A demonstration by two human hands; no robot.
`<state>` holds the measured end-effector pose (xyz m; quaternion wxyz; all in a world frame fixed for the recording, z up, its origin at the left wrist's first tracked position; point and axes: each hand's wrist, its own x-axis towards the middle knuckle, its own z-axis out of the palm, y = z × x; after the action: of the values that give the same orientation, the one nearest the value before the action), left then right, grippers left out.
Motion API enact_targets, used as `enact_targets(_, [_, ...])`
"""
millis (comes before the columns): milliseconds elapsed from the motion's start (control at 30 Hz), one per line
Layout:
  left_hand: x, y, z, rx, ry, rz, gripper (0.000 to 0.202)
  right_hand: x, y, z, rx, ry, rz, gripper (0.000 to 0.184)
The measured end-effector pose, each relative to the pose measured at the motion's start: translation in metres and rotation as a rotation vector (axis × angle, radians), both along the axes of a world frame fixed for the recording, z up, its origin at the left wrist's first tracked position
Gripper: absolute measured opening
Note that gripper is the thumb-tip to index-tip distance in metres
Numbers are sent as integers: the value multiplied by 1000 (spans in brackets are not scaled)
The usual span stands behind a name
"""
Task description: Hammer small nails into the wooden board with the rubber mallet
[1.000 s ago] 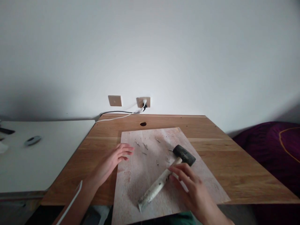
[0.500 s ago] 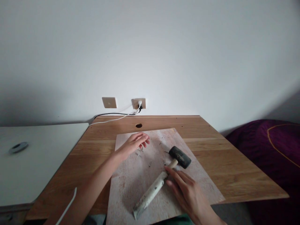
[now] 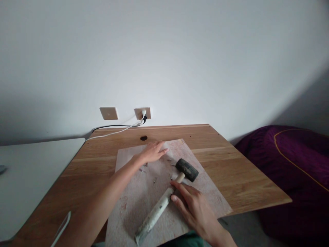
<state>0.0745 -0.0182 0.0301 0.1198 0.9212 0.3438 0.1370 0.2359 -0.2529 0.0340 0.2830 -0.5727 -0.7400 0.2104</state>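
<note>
A rubber mallet with a black head and a worn, white-coated wooden handle lies slantwise on a pale, scuffed board. My right hand is on the handle just below the head, index finger and thumb closed against it. Over the far part of the board, my left hand is open, palm down, with its fingers stretched out and the thumb apart; what lies beneath its palm is hidden. Several small metal nails or screws are scattered between the hands, among them one nail or screw left of the handle.
Under the board is a wooden tabletop with a round cable hole. To the left stands a white table. A purple beanbag is on the right. Cords run from a wall socket along the back edge.
My left hand has gone from loosely curled fingers to stretched, flattened ones over the board. My right hand stays on the mallet handle. The camera view has shifted slightly to the right.
</note>
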Motion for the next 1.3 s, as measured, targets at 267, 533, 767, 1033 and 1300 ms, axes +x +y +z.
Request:
enact_targets(267, [-7,7,-15,3,-63,18,53,-19,-6,-2,34,-91,-8,48])
enact_targets(533, [-39,2,-11,22,-43,-51,57,-48,-12,-5,55,-50,19,45])
enact_targets(767, [-45,4,-17,8,-81,-78,58,-28,-21,3,-66,-11,-64,39])
enact_targets(1033, [-46,2,-16,-6,-102,-90,57,11,-37,-6,-497,1040,-317,69])
enact_targets(1300, [-47,-2,-16,33,-84,-94,54,-4,-46,-10,-802,1396,-212,57])
